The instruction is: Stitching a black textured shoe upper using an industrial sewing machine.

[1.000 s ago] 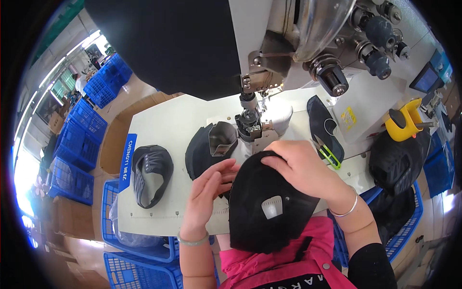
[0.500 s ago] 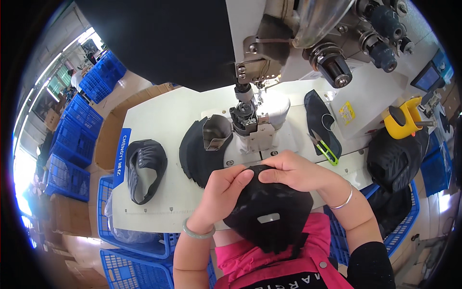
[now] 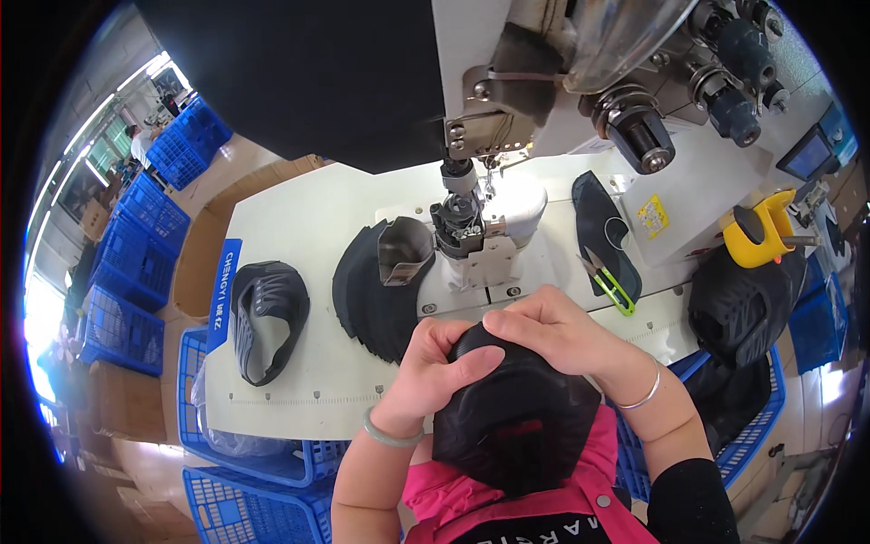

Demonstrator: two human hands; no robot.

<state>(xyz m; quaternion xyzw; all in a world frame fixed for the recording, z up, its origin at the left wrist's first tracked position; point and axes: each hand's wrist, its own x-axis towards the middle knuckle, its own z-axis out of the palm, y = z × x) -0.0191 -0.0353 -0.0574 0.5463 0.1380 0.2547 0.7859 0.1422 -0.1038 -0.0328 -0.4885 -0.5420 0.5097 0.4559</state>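
Observation:
Close to my body, a black shoe upper [image 3: 517,426] is held at its top edge by both hands. My left hand [image 3: 439,367] pinches the left side of that edge, thumb laid over the front. On the other side my right hand [image 3: 553,335] grips the edge, its thumb beside the left one. Just beyond the hands stands the sewing machine's post and needle area [image 3: 467,227]. A fanned stack of black fabric pieces [image 3: 367,299] lies left of the post, with a metal guide [image 3: 405,251] against it. Farther left rests a grey-black shoe upper [image 3: 294,313].
Green-handled thread snips [image 3: 616,295] lie on a dark cut piece [image 3: 594,227] right of the post. More black uppers [image 3: 743,308] sit at the right edge under a yellow holder [image 3: 761,231]. Blue crates [image 3: 263,508] stand below the table, and others [image 3: 136,254] along the left.
The upper has turned in my hands: the slot-like opening seen before is gone, and a rounded, smoother face shows. My thumbs have shifted along the edge.

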